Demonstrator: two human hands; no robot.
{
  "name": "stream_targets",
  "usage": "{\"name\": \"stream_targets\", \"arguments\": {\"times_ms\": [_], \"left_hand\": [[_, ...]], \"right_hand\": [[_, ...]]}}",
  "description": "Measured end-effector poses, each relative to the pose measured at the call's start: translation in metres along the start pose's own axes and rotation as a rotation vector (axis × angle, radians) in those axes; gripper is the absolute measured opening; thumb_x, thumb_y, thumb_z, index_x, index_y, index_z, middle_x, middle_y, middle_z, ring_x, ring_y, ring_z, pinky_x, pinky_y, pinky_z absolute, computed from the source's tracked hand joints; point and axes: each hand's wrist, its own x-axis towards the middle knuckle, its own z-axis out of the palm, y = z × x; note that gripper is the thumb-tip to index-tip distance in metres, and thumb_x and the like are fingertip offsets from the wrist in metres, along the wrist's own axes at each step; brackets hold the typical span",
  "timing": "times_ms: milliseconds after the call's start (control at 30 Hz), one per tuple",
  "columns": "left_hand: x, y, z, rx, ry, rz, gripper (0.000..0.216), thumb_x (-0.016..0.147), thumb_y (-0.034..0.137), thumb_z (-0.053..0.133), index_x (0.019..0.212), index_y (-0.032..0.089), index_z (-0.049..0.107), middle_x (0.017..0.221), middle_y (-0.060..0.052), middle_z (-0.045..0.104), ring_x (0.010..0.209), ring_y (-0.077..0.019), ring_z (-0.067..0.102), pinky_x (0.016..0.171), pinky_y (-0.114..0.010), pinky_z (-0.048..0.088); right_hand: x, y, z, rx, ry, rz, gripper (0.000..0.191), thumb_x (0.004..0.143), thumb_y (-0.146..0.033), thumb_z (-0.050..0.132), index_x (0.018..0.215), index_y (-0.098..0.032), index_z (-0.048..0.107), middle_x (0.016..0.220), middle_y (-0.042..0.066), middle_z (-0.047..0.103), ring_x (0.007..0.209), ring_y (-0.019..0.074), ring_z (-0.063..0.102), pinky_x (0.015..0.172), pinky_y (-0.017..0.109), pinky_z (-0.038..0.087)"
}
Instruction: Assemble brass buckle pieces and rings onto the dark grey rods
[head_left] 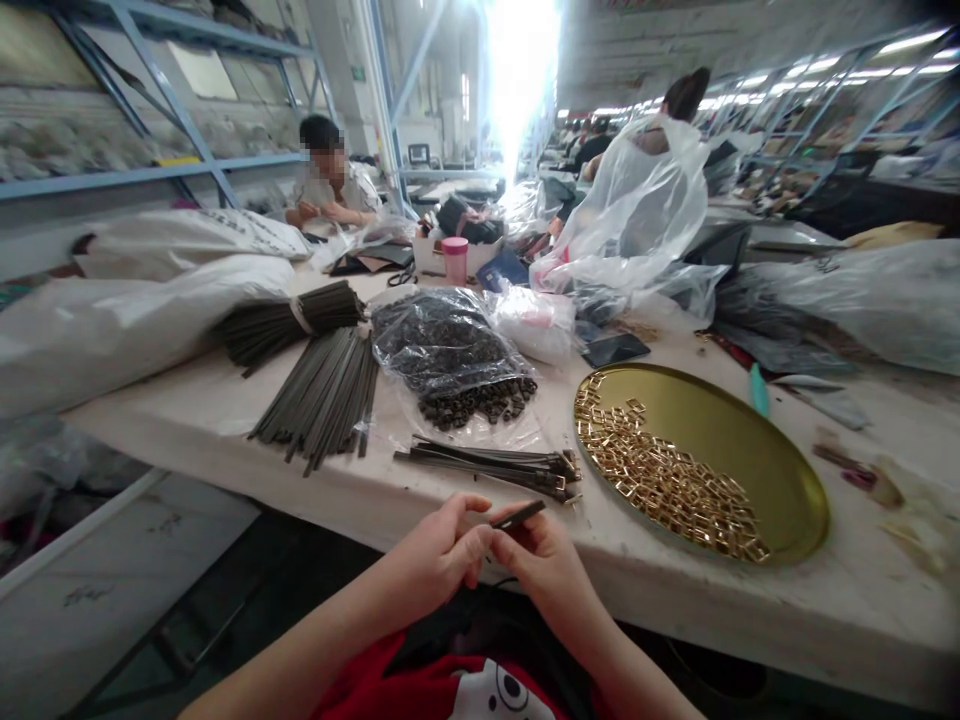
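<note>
Just over the table's front edge, my left hand [452,545] and my right hand [546,555] meet, fingers closed on a thin dark strap [521,514]. One end of the strap sticks out past my right fingers; the rest is hidden by my hands. Beyond them lies a small pile of dark straps with gold buckles [487,464] at their right ends. To the right, a round gold tray [780,480] holds many loose gold rectangular buckles [679,490]. Further left, a clear plastic bag [442,335] spills small black loops [480,402].
A fanned stack of dark straps [322,395] and a tied bundle [330,308] lie left. White sacks [172,300] rest along the left side. Behind stand a pink-lidded jar [455,262] and plastic bags [637,210]. Two people [341,190] are across the table.
</note>
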Motion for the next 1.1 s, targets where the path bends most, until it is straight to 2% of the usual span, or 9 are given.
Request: {"name": "stream_targets", "arguments": {"times_ms": [67, 133, 200, 333, 500, 667, 767, 867, 1100], "left_hand": [[0.001, -0.005, 0.002, -0.031, 0.035, 0.041, 0.044, 0.085, 0.041, 0.037, 0.117, 0.011, 0.038, 0.057, 0.005, 0.047, 0.050, -0.0105, 0.045, 0.049, -0.020, 0.035], [0.003, -0.008, 0.000, -0.062, 0.049, 0.092, 0.039, 0.085, 0.043, 0.038, 0.106, 0.012, 0.048, 0.060, 0.003, 0.047, 0.053, -0.0096, 0.043, 0.050, -0.020, 0.033], [0.006, -0.011, -0.003, -0.112, 0.070, 0.096, 0.037, 0.084, 0.046, 0.038, 0.087, 0.013, 0.054, 0.054, 0.006, 0.040, 0.048, -0.0077, 0.035, 0.045, -0.019, 0.028], [0.015, -0.013, -0.010, -0.279, 0.118, -0.003, 0.042, 0.078, 0.057, 0.038, 0.072, 0.016, 0.047, 0.044, 0.011, 0.025, 0.040, -0.0062, 0.021, 0.039, -0.019, 0.016], [0.036, -0.022, -0.018, -0.372, 0.114, -0.108, 0.047, 0.072, 0.065, 0.038, 0.070, 0.017, 0.044, 0.049, 0.008, 0.040, 0.036, -0.0041, 0.021, 0.036, -0.018, 0.013], [0.056, -0.037, -0.022, -0.402, 0.070, -0.158, 0.049, 0.071, 0.066, 0.039, 0.070, 0.017, 0.044, 0.050, 0.007, 0.043, 0.035, -0.0038, 0.021, 0.036, -0.019, 0.012], [0.067, -0.039, -0.022, -0.390, 0.030, -0.168, 0.047, 0.073, 0.064, 0.039, 0.071, 0.017, 0.046, 0.049, 0.007, 0.043, 0.037, -0.0050, 0.024, 0.038, -0.019, 0.014], [0.076, -0.040, -0.022, -0.341, 0.004, -0.149, 0.047, 0.073, 0.064, 0.038, 0.069, 0.018, 0.047, 0.048, 0.007, 0.041, 0.039, -0.0066, 0.027, 0.040, -0.020, 0.017], [0.079, -0.040, -0.018, -0.278, -0.005, -0.153, 0.047, 0.075, 0.063, 0.035, 0.070, 0.018, 0.046, 0.048, 0.007, 0.041, 0.041, -0.0077, 0.028, 0.040, -0.020, 0.019]], "right_hand": [[-0.002, 0.000, 0.002, -0.063, -0.091, -0.035, 0.027, 0.074, -0.043, 0.059, 0.078, -0.017, 0.056, 0.064, -0.001, 0.057, 0.060, 0.0135, 0.054, 0.057, 0.025, 0.041], [0.002, -0.005, -0.004, -0.179, -0.159, -0.058, 0.031, 0.080, -0.046, 0.049, 0.075, -0.016, 0.055, 0.060, 0.000, 0.055, 0.056, 0.0126, 0.052, 0.053, 0.024, 0.041], [0.014, -0.013, -0.020, -0.321, -0.141, -0.084, 0.033, 0.082, -0.046, 0.045, 0.074, -0.016, 0.056, 0.060, 0.000, 0.055, 0.055, 0.0120, 0.051, 0.053, 0.024, 0.040], [0.062, -0.030, -0.070, -0.695, 0.105, -0.193, 0.032, 0.082, -0.044, 0.042, 0.080, -0.016, 0.057, 0.062, 0.001, 0.058, 0.057, 0.0134, 0.053, 0.053, 0.024, 0.041], [0.129, -0.044, -0.137, -0.954, 0.302, -0.199, 0.026, 0.079, -0.034, 0.045, 0.088, -0.014, 0.059, 0.077, 0.006, 0.063, 0.068, 0.0180, 0.056, 0.063, 0.028, 0.042], [0.157, -0.059, -0.189, -1.225, 0.442, -0.107, 0.028, 0.078, -0.026, 0.040, 0.092, -0.011, 0.060, 0.086, 0.011, 0.063, 0.076, 0.0206, 0.056, 0.068, 0.031, 0.040], [0.163, -0.058, -0.196, -1.372, 0.373, -0.030, 0.020, 0.076, -0.023, 0.044, 0.080, -0.015, 0.063, 0.082, 0.009, 0.064, 0.077, 0.0200, 0.056, 0.068, 0.028, 0.038], [0.167, -0.049, -0.185, -1.485, 0.274, 0.024, 0.012, 0.073, -0.024, 0.052, 0.071, -0.018, 0.062, 0.079, 0.006, 0.064, 0.075, 0.0189, 0.056, 0.064, 0.026, 0.035], [0.177, -0.039, -0.171, -1.604, 0.226, 0.085, 0.010, 0.072, -0.021, 0.056, 0.080, -0.016, 0.058, 0.082, 0.009, 0.063, 0.077, 0.0215, 0.057, 0.060, 0.027, 0.032]]}}
